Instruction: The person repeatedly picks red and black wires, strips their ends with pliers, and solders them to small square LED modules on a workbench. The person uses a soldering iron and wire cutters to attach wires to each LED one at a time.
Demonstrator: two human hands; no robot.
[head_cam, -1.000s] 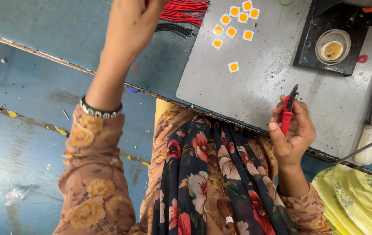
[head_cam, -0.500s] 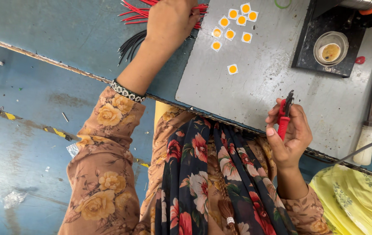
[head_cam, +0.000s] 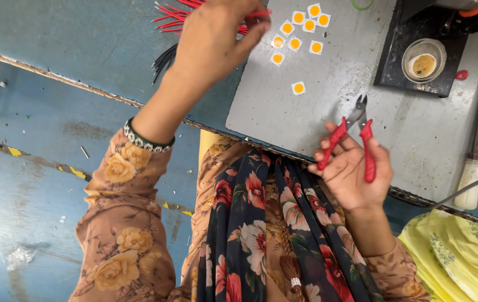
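Step in hand, as I read it: picking one wire out of the stock for trimming. The left hand (head_cam: pixel 216 42) reaches out over the far edge of the grey metal work plate (head_cam: pixel 418 134), thumb and fingers pinched narrow on what looks like a single thin red insulated wire (head_cam: pixel 257 14). The knuckles hide the contact, so I can't be sure it's just one strand. Just beside it, at the top edge of the view, lies the bundle of red wire lengths (head_cam: pixel 174 15), w/ a smaller bunch of black wires (head_cam: pixel 163 59) fanned out below, on the blue bench.

The right hand (head_cam: pixel 353 173) sits near the plate's near edge, above the lap, curled round the red-handled side cutters (head_cam: pixel 353 134). Handles are spread, steel jaws point away from the body and stand slightly apart, nothing between them.

Next move, by my judgement: hands are well apart, so the pinched wire has to come across to the cutter, end fed square into the jaws, then a firm squeeze.

The wires look thin, cut to similar short lengths, bare tips splayed. Also on the plate: a scatter of small white squares with yellow round centres (head_cam: pixel 297 88), approx. nine, a small glass dish of brownish paste (head_cam: pixel 423 60) on a black base, and a file with a pale wooden handle (head_cam: pixel 476 145) at the right.
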